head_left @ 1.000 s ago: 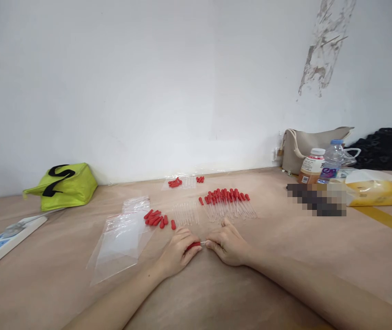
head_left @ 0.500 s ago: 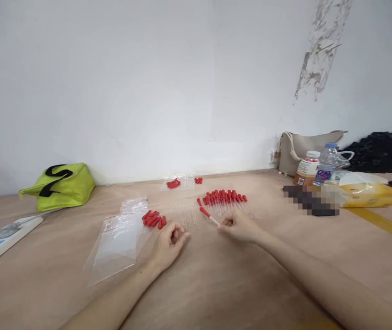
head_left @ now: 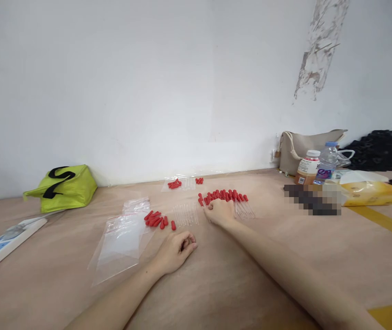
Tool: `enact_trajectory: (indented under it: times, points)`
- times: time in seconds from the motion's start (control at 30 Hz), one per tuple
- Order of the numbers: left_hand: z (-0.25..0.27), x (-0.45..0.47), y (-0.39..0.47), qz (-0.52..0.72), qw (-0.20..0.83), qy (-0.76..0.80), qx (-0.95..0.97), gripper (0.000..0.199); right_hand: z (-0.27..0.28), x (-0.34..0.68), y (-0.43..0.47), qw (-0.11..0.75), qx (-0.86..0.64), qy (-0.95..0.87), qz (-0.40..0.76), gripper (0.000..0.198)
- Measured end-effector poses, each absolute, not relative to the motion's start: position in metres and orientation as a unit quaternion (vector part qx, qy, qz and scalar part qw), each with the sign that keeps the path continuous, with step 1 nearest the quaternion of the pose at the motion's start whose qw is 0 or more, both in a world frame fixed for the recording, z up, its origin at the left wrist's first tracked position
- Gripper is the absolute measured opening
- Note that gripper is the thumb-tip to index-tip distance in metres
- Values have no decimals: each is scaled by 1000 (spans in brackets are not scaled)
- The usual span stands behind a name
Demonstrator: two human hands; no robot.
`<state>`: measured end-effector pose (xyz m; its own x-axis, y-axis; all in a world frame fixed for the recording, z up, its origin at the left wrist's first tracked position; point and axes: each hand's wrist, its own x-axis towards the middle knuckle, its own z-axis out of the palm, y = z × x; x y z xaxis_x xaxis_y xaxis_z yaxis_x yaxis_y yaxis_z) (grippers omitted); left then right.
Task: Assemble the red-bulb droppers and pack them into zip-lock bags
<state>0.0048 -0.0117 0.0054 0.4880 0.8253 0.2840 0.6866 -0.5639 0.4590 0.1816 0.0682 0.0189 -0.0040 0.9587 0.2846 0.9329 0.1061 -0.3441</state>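
Over the left end of a row of glass droppers with red rubber bulbs (head_left: 230, 195) is my right hand (head_left: 219, 212). Its fingertips are closed on a dropper (head_left: 200, 201) whose red bulb points away from me; the hand hides most of its glass tube. My left hand (head_left: 177, 251) rests on the table with fingers curled in, and nothing shows in it. Just beyond it lie a single red bulb (head_left: 173, 225) and a small heap of red bulbs (head_left: 154, 219). Bare glass tubes (head_left: 186, 215) lie side by side between the heap and the droppers.
Clear plastic bags (head_left: 118, 245) lie at left. By the wall is another bag (head_left: 189, 183) with red bulbs. A lime-green bag (head_left: 68, 188) and a power strip (head_left: 7, 243) are far left. Bottles (head_left: 307, 168), a tissue pack (head_left: 371, 195) and a grey bag (head_left: 292, 146) stand right.
My right hand has carried the dropper forward and left to the row's left end. My left hand has shifted slightly right and nearer; one red bulb now lies apart from the heap.
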Motion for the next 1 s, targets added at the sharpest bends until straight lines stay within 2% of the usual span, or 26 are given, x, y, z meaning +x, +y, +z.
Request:
enact_trajectory:
  times: [0.53,0.63,0.77,0.9,1.0]
  points:
    - [5,5,-13,248,130,438,855,11,10,174,66,192,-681,-706,24,34]
    - [4,1,-10,280,85,447,845,9,11,176,65,187,-682,-707,22,39]
    - [4,-15,3,339,-25,486,805,12,14,179,63,190,-678,-710,17,46]
    - [-2,-29,19,336,-93,484,803,14,17,172,63,222,-648,-729,17,34]
    - [-6,-33,25,308,-122,491,806,15,19,159,67,189,-649,-737,13,25]
